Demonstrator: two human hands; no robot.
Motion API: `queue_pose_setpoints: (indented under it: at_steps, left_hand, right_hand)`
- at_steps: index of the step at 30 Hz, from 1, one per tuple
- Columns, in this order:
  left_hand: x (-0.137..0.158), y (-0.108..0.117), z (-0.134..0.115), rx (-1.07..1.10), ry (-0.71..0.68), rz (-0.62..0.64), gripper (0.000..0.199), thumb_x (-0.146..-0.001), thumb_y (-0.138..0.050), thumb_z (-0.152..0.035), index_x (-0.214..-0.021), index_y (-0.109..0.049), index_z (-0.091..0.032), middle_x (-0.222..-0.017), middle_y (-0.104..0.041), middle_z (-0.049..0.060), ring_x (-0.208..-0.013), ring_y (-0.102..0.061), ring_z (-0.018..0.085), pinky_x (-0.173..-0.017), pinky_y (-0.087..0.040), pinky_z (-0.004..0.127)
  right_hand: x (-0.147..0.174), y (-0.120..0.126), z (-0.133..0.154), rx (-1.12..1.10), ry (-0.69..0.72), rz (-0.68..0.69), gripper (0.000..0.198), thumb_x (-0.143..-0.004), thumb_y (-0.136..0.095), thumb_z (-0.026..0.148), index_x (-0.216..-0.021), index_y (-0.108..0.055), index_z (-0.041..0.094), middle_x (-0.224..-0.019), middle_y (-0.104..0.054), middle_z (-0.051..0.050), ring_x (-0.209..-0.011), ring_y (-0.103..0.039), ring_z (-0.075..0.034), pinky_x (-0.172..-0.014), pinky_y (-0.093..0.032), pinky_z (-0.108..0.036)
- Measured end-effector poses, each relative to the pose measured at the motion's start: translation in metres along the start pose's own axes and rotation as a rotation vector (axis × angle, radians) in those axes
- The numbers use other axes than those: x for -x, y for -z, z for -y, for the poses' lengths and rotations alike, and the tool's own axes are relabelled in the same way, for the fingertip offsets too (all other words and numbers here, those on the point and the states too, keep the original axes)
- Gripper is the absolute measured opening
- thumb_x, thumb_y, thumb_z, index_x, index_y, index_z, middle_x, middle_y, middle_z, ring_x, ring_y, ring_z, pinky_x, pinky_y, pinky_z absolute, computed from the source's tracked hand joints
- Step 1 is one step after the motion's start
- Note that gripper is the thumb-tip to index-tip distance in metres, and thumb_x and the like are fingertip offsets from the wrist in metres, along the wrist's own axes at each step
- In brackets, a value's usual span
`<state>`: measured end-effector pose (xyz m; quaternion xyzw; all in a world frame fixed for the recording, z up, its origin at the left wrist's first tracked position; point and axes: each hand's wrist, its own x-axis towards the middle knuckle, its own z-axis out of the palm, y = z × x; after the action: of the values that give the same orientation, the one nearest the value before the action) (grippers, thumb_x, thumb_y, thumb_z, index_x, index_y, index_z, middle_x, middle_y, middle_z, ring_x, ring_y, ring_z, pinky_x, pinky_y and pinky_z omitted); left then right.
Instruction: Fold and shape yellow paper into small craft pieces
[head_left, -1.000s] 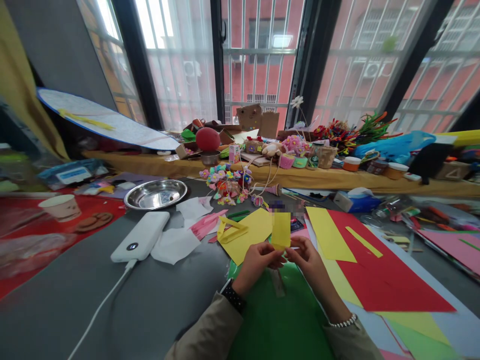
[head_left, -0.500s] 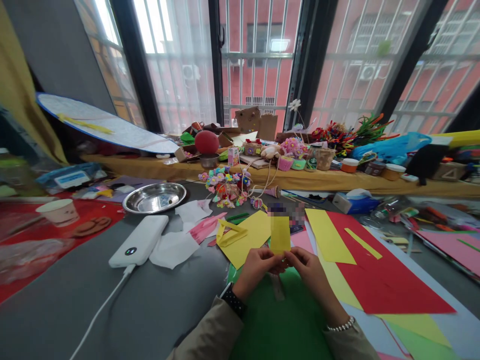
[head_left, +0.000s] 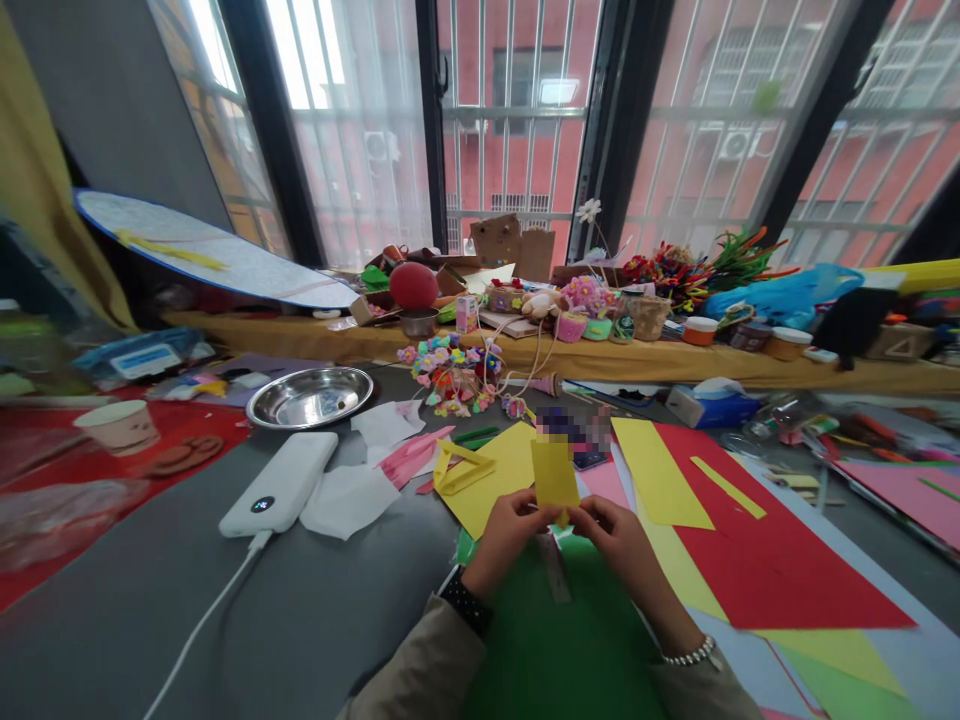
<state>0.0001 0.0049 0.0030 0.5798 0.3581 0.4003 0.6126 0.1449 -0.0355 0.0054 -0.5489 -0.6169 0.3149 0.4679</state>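
Observation:
A small piece of yellow paper (head_left: 556, 474) stands upright between my two hands, its lower edge pinched in the fingers. My left hand (head_left: 510, 528) grips its lower left side, thumb and fingertips together. On the lower right side, my right hand (head_left: 609, 530) pinches it the same way. Below the fingers the paper looks folded or creased, though the fingers partly cover this. Beneath my hands lies a green mat (head_left: 559, 650), with a narrow greyish strip (head_left: 555, 572) on it. A yellow sheet (head_left: 491, 490) with a folded yellow strip (head_left: 466, 468) lies just beyond my left hand.
To the right are a red sheet (head_left: 787, 540) and a yellow strip (head_left: 664, 475). A white power bank (head_left: 281, 485) with a cable, white paper scraps (head_left: 349, 500) and a steel plate (head_left: 270, 412) lie left. Craft flowers (head_left: 450, 370) stand at the back, before a crowded ledge.
The yellow paper has tilted slightly to the left and moved down a little. My fingers have shifted along its lower edge, and the two hands are slightly farther apart.

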Motion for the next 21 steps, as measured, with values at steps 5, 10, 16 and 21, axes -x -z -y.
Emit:
queue_pose_setpoints:
  at_steps: [5, 10, 16, 21]
  left_hand:
    - [-0.0007, 0.0009, 0.0004, 0.060, -0.007, -0.004, 0.029, -0.058, -0.061, -0.035, -0.073, -0.062, -0.010, -0.065, -0.060, 0.004, -0.060, -0.052, 0.013, -0.055, -0.039, 0.021]
    - [0.0003, -0.0006, -0.0008, 0.095, -0.004, 0.006, 0.026, -0.058, -0.061, -0.032, -0.071, -0.061, -0.010, -0.064, -0.060, 0.004, -0.059, -0.051, 0.012, -0.055, -0.038, 0.021]
    - [0.0003, -0.0027, -0.0029, 0.078, 0.004, -0.011, 0.025, -0.057, -0.061, -0.031, -0.070, -0.062, -0.010, -0.066, -0.061, 0.005, -0.060, -0.052, 0.014, -0.055, -0.038, 0.021]
    - [0.0019, -0.0027, -0.0045, 0.100, -0.025, -0.059, 0.024, -0.057, -0.061, -0.029, -0.072, -0.062, -0.010, -0.069, -0.062, 0.005, -0.064, -0.054, 0.016, -0.059, -0.040, 0.023]
  right_hand:
    - [0.0004, -0.0027, 0.0018, -0.131, -0.054, 0.053, 0.028, -0.069, -0.050, 0.043, -0.066, -0.056, 0.016, -0.059, -0.055, -0.001, -0.060, -0.053, -0.015, -0.055, -0.041, -0.024]
    - [0.0015, -0.0052, 0.0035, -0.127, -0.061, 0.084, 0.027, -0.070, -0.049, 0.041, -0.065, -0.056, 0.015, -0.058, -0.053, 0.000, -0.059, -0.050, -0.014, -0.053, -0.039, -0.023]
    - [0.0032, -0.0076, 0.0049, -0.041, 0.002, 0.040, 0.026, -0.072, -0.047, 0.040, -0.063, -0.052, 0.016, -0.059, -0.051, 0.001, -0.058, -0.049, -0.014, -0.052, -0.037, -0.022]
    - [0.0037, -0.0091, 0.0052, -0.053, -0.005, 0.116, 0.023, -0.072, -0.048, 0.037, -0.064, -0.051, 0.016, -0.061, -0.053, 0.000, -0.060, -0.051, -0.015, -0.054, -0.038, -0.023]
